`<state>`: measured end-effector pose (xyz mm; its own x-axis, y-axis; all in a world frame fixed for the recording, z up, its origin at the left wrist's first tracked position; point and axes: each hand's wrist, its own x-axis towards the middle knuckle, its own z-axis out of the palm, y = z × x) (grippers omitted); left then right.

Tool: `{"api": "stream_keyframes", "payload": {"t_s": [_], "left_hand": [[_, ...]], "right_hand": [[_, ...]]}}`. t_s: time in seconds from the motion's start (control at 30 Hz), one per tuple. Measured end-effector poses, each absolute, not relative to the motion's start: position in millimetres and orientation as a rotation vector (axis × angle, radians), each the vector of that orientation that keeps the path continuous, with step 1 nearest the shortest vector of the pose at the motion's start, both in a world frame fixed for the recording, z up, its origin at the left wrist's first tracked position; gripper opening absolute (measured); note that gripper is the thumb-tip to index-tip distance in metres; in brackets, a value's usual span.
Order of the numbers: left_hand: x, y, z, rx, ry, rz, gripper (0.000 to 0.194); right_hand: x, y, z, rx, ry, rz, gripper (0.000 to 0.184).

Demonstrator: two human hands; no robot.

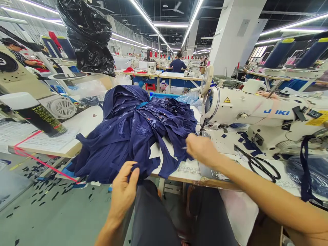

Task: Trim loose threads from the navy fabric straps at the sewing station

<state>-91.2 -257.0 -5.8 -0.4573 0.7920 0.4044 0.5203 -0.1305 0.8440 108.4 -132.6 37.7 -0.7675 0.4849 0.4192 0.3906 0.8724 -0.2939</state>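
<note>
A bundle of navy blue fabric pieces (pixel 123 133), gathered in the middle by a blue tie (pixel 141 105), covers the table left of a white JUKI sewing machine (pixel 246 106). At the near edge of the bundle, my left hand (pixel 125 186) pinches a strip of the navy fabric between thumb and fingers. My right hand (pixel 202 150) is closed in front of the needle area, beside the bundle's right side. A small pale tip pokes out of its fist; what it belongs to is hidden. Black-handled scissors (pixel 258 165) lie on the machine table to the right.
Navy scraps (pixel 248 141) lie by the machine. A dark spray can with a white cap (pixel 36 114) stands on the left table, near a red ribbon (pixel 48 164). A black plastic bag (pixel 87 37) hangs above. Another person (pixel 178 63) sits farther back.
</note>
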Motion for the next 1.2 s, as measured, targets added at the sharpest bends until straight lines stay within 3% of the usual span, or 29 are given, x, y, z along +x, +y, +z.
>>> {"api": "stream_keyframes", "payload": {"t_s": [0.1, 0.2, 0.57, 0.7, 0.83, 1.0, 1.2], "left_hand": [[-105.2, -265.0, -9.1, 1.518, 1.949, 1.569, 0.021], [-108.6, -267.2, -10.9, 1.681, 1.947, 1.493, 0.024], [-129.4, -275.8, -6.8, 1.582, 2.065, 1.569, 0.023], [-133.6, -277.4, -7.5, 1.617, 2.062, 1.600, 0.024], [-151.2, -282.0, -9.0, 1.289, 2.202, 1.739, 0.017], [-148.0, -281.7, -10.4, 1.239, 2.015, 1.650, 0.032], [-126.7, -276.2, -16.0, 1.195, 1.829, 1.745, 0.033]], "right_hand": [[132.2, -110.4, 27.0, -0.763, -2.501, -0.468, 0.019], [151.2, -105.6, 15.7, -0.789, -2.471, -0.825, 0.019], [195.7, -105.9, 29.4, -1.107, -2.363, -1.020, 0.019], [221.5, -102.6, 27.3, -1.171, -2.418, -0.968, 0.019], [261.8, -108.0, 26.2, -1.539, -2.190, -0.903, 0.021], [266.3, -139.1, 25.7, -1.295, -2.272, -0.775, 0.015], [218.3, -188.3, 27.9, -0.980, -2.371, -0.054, 0.010]]}}
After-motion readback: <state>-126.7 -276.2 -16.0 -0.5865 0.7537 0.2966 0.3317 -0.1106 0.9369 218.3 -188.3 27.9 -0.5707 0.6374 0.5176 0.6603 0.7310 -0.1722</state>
